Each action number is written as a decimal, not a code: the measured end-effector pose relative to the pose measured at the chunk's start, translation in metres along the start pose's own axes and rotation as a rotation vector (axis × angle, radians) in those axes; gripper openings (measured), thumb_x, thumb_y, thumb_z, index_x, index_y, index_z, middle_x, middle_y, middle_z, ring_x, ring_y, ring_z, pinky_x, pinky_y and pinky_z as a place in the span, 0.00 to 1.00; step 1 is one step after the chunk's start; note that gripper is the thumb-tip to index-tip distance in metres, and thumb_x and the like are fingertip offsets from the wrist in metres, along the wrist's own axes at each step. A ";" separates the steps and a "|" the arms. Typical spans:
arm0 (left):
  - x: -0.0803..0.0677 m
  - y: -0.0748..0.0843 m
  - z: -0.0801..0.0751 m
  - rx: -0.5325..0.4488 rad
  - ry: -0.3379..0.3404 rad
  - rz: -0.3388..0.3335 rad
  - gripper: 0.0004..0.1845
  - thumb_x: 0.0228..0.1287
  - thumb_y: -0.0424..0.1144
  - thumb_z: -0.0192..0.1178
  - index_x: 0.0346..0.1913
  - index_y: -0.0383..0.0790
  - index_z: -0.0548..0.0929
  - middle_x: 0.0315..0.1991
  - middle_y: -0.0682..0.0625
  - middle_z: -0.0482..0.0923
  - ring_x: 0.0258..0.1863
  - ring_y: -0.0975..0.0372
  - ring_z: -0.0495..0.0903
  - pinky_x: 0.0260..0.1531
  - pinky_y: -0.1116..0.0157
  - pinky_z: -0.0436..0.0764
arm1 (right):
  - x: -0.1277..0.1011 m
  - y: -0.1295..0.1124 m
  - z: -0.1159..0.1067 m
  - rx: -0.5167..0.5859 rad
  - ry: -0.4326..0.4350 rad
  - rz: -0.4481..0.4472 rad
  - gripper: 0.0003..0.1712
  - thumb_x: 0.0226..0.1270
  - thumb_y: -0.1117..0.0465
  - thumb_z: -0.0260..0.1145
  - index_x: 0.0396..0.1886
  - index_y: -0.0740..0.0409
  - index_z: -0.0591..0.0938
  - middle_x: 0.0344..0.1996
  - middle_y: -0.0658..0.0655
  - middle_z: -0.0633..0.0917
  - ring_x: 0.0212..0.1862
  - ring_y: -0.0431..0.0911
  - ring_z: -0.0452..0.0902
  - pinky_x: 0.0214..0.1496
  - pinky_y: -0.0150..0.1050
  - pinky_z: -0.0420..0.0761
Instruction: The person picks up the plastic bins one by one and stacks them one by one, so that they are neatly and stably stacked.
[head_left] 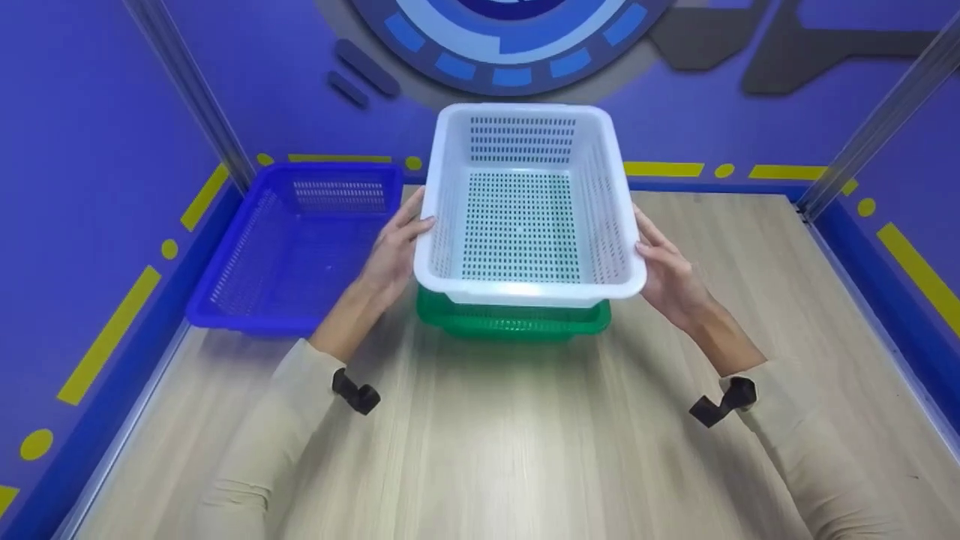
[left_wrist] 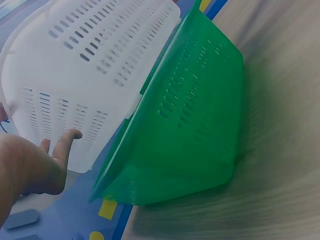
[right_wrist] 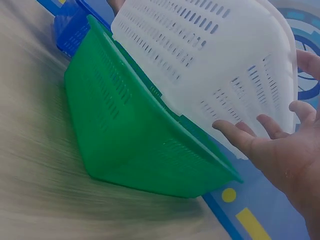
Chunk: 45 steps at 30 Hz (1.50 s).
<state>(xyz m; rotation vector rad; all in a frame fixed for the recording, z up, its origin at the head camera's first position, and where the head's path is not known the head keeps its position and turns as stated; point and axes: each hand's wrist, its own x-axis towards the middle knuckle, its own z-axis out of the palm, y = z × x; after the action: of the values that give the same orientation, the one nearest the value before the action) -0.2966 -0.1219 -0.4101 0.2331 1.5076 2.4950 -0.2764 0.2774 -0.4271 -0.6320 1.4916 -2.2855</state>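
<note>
A white perforated basket [head_left: 525,289] hangs just above a green basket [head_left: 517,324] that stands on the wooden table [head_left: 525,442]. My left hand [head_left: 394,251] presses its left wall with straight fingers, and my right hand [head_left: 667,274] presses the right wall the same way. In the left wrist view the left hand [left_wrist: 37,165] has fingertips on the white basket [left_wrist: 100,60], which sits tilted over the green basket [left_wrist: 195,125]. The right wrist view shows my right hand [right_wrist: 280,150] spread flat at the white basket [right_wrist: 210,55], above the green basket [right_wrist: 125,135].
A blue basket [head_left: 247,319] stands at the left of the table, close to the left hand; a corner of the blue basket [right_wrist: 70,30] shows in the right wrist view. Purple walls with metal posts close in the back and both sides.
</note>
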 end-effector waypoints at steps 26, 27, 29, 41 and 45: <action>-0.006 -0.010 -0.018 0.110 0.037 -0.156 0.34 0.76 0.40 0.58 0.80 0.58 0.60 0.77 0.46 0.67 0.76 0.49 0.66 0.71 0.46 0.70 | -0.008 0.014 -0.019 -0.164 -0.057 0.097 0.38 0.82 0.66 0.45 0.85 0.47 0.46 0.84 0.61 0.46 0.77 0.53 0.61 0.71 0.40 0.76; -0.006 -0.010 -0.019 0.118 0.036 -0.158 0.34 0.76 0.40 0.58 0.80 0.58 0.61 0.77 0.46 0.67 0.76 0.49 0.66 0.71 0.47 0.71 | -0.008 0.014 -0.019 -0.172 -0.048 0.100 0.38 0.82 0.66 0.46 0.85 0.47 0.46 0.83 0.61 0.47 0.77 0.52 0.63 0.70 0.40 0.76; -0.005 -0.010 -0.021 0.133 0.041 -0.163 0.34 0.75 0.41 0.59 0.79 0.59 0.62 0.76 0.47 0.68 0.76 0.50 0.67 0.70 0.48 0.72 | -0.008 0.015 -0.020 -0.194 -0.026 0.108 0.37 0.82 0.65 0.47 0.85 0.47 0.48 0.83 0.60 0.49 0.75 0.49 0.65 0.70 0.39 0.77; -0.001 -0.008 -0.035 0.280 0.038 -0.159 0.36 0.72 0.37 0.62 0.79 0.51 0.63 0.75 0.46 0.68 0.70 0.51 0.74 0.69 0.49 0.74 | -0.007 0.024 -0.022 -0.293 0.019 0.152 0.38 0.81 0.64 0.51 0.84 0.49 0.49 0.80 0.63 0.57 0.72 0.40 0.69 0.71 0.31 0.71; 0.001 -0.009 -0.035 0.326 0.037 -0.182 0.37 0.70 0.34 0.63 0.79 0.49 0.63 0.73 0.43 0.69 0.69 0.51 0.74 0.69 0.52 0.74 | -0.007 0.027 -0.025 -0.302 0.018 0.168 0.39 0.81 0.63 0.53 0.84 0.47 0.50 0.81 0.63 0.57 0.72 0.43 0.70 0.70 0.33 0.74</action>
<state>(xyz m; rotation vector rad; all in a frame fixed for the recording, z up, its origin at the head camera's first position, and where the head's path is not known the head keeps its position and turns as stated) -0.3050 -0.1472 -0.4337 0.0960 1.8562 2.1187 -0.2827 0.2897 -0.4625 -0.5416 1.8434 -1.9637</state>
